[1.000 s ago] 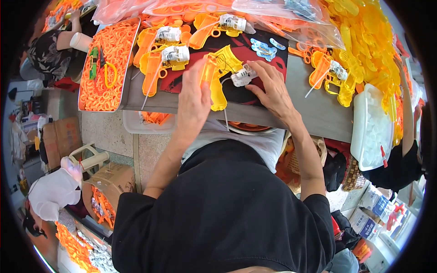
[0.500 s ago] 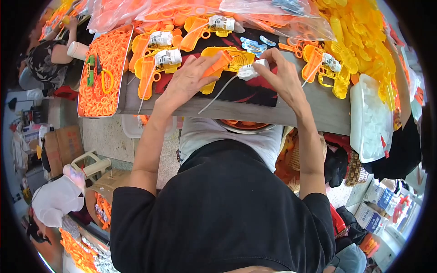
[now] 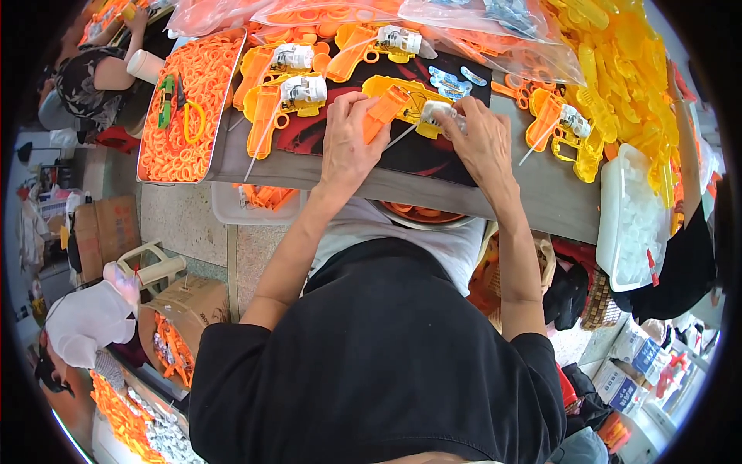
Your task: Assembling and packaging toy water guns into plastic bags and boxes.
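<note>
My left hand [image 3: 349, 143] grips an orange toy-gun handle piece [image 3: 386, 110] over the left part of a yellow toy-gun half shell [image 3: 384, 83]. Closed at the shell's right end, my right hand [image 3: 485, 141] holds a white mechanism unit [image 3: 437, 113] between thumb and fingers. From that unit a thin pale tube [image 3: 402, 136] slants down toward the orange piece. Under the shell lies a dark cloth with red patches [image 3: 433, 158]. Some fingertips of the left hand are hidden behind the orange piece.
Several part-built toy guns [image 3: 263, 112] lie left and behind; another [image 3: 547, 122] is at right. An orange-ring tray [image 3: 176, 143] holds green-handled cutters [image 3: 165, 104] and yellow-handled scissors [image 3: 193, 122]. Blue stickers [image 3: 450, 83], a yellow parts heap [image 3: 610, 69] and a white tub [image 3: 610, 232] flank the workspace.
The white unit has come closer to the orange piece and over the yellow shell, its tube swinging in between. My left hand is nearer my right, and the whole view has shifted slightly.
</note>
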The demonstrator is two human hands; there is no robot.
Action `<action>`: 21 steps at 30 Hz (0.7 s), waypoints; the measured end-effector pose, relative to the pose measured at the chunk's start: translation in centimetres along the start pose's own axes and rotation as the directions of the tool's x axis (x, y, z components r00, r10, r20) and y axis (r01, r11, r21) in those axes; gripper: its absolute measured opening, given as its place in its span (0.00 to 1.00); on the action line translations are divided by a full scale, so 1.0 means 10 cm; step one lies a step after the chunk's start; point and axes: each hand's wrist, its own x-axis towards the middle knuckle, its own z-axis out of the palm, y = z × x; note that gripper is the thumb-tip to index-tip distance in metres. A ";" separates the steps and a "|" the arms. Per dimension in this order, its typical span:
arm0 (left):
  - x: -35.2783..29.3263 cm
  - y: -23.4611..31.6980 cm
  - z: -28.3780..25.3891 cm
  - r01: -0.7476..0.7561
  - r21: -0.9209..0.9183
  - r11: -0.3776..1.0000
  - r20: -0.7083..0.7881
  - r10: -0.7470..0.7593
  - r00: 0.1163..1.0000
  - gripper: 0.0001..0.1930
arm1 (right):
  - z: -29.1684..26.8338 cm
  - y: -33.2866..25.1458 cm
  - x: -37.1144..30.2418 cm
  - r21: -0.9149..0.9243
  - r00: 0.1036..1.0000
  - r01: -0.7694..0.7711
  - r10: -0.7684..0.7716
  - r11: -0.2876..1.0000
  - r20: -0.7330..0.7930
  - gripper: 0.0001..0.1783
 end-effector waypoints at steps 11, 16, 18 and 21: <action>0.00 -0.01 0.00 0.022 -0.139 0.990 0.012 -0.020 1.000 0.24 | 0.37 -0.28 0.24 0.119 0.956 0.180 -0.146 0.976 -0.255 0.07; 0.02 -0.06 -0.05 -0.016 -0.137 0.990 0.048 0.022 0.999 0.25 | 0.41 -0.18 0.32 0.249 0.971 0.047 0.014 0.967 -0.238 0.07; 0.02 -0.05 -0.04 -0.035 -0.163 0.986 0.049 0.043 0.998 0.25 | 0.48 -0.28 0.35 0.037 0.973 -0.021 0.029 0.999 -0.228 0.06; -0.01 -0.01 -0.02 0.031 -0.167 0.985 0.027 -0.027 0.999 0.25 | 0.50 -0.35 0.34 -0.120 0.960 0.068 -0.098 0.990 -0.262 0.04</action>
